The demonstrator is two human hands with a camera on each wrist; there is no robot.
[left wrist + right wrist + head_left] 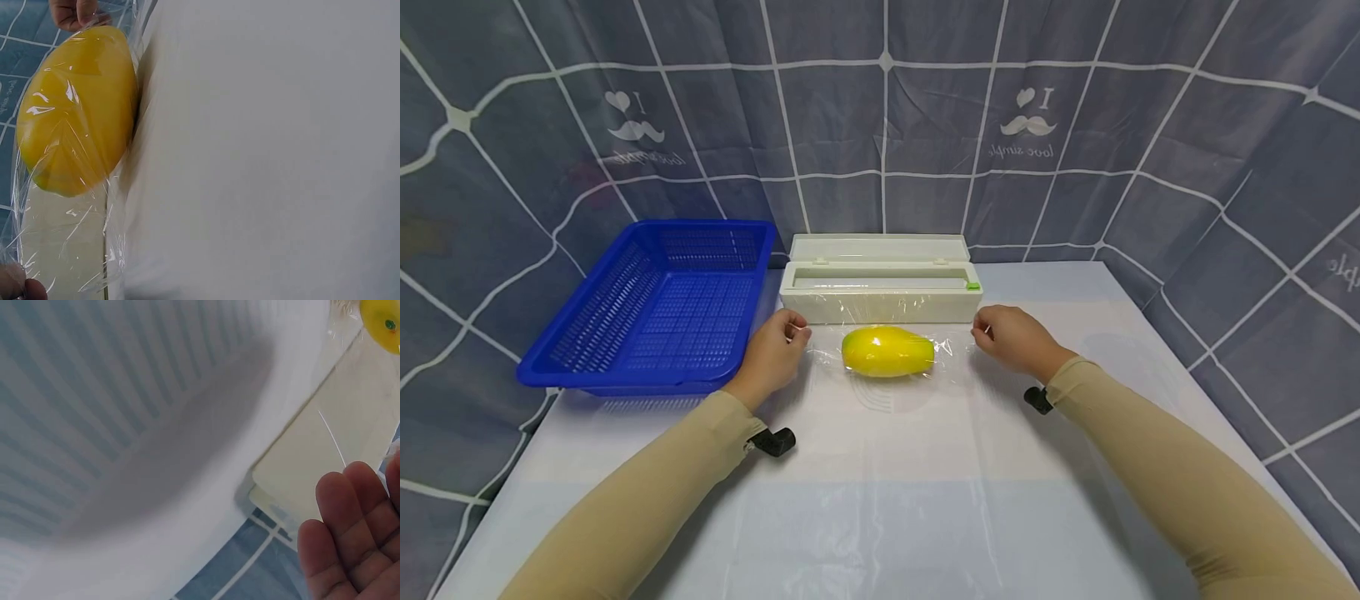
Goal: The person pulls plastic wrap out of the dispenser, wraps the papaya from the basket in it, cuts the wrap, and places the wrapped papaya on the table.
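Note:
A yellow papaya (887, 352) lies on the white-covered table just in front of a white plastic wrap dispenser (880, 308). Clear plastic wrap (953, 343) stretches over the fruit in glossy creases, as the left wrist view also shows on the papaya (81, 112). My left hand (775, 354) pinches the wrap's left edge between thumb and finger. At the other side, my right hand (1017, 337) holds the right edge by the dispenser's front corner. In the right wrist view several fingers (337, 506) show, while the thumb is mostly hidden.
The dispenser's lid (880, 247) is up, with a green cutter slide (973, 286) at its right end. A blue plastic basket (625, 377) stands at the left, close beside my left wrist. Grey checked curtains (925, 117) surround the table (880, 517).

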